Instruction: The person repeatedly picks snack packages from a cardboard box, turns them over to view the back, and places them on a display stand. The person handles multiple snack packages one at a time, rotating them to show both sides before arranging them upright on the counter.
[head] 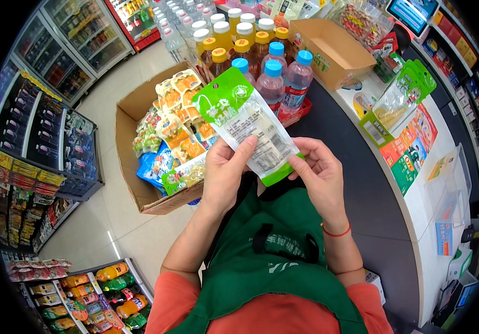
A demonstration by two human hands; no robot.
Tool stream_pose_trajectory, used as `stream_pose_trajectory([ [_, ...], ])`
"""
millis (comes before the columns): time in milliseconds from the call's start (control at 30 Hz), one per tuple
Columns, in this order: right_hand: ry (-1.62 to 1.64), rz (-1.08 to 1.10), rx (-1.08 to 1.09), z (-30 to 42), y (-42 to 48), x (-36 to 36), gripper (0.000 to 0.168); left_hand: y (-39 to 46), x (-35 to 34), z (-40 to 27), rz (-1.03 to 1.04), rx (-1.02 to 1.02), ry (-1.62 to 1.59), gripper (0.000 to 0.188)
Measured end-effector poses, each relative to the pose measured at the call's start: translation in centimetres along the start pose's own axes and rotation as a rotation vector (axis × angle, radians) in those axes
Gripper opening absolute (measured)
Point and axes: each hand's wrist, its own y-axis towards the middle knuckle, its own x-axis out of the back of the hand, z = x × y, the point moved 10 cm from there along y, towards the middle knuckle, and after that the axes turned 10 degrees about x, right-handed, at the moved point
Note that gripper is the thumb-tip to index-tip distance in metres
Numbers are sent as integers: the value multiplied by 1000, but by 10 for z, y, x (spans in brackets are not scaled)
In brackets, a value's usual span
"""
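A green and white plastic snack packet (pixel 250 125) is held up before me, its printed back with a barcode facing the camera. My left hand (pixel 228 171) grips its left edge, thumb on the front. The fingers and thumb of my right hand (pixel 316 171) pinch its lower right corner. Behind and left of the packet stands an open cardboard box (pixel 133 179) holding orange and white snack packets (pixel 177 125), a blue packet (pixel 158 167) and another green-topped packet (pixel 185 175). Bottles with blue caps (pixel 273 79) stand just beyond the packet.
At the right curves a counter (pixel 398 167) bearing an upright green-edged packet (pixel 398 104) and an open brown carton (pixel 331 50). More bottles (pixel 222 37) stand at the back. Drink shelves (pixel 43 129) are at left, bottle racks (pixel 97 292) at lower left, glass-door coolers (pixel 72 41) at upper left.
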Motion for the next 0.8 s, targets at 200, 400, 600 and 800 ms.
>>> stream_pose_trajectory([
  [200,7,14,-12,-1,0,-3,25,1,7,-7,-21,-56,16,24],
  [400,-13,22,-4,-3,2,-5,26,0,23,-19,-90,-85,-18,23],
  [600,-38,19,-30,-5,8,-12,24,-9,52,-45,-161,-158,91,25],
  [800,-57,82,-33,-4,27,-34,22,-19,76,-76,-251,-230,160,46],
])
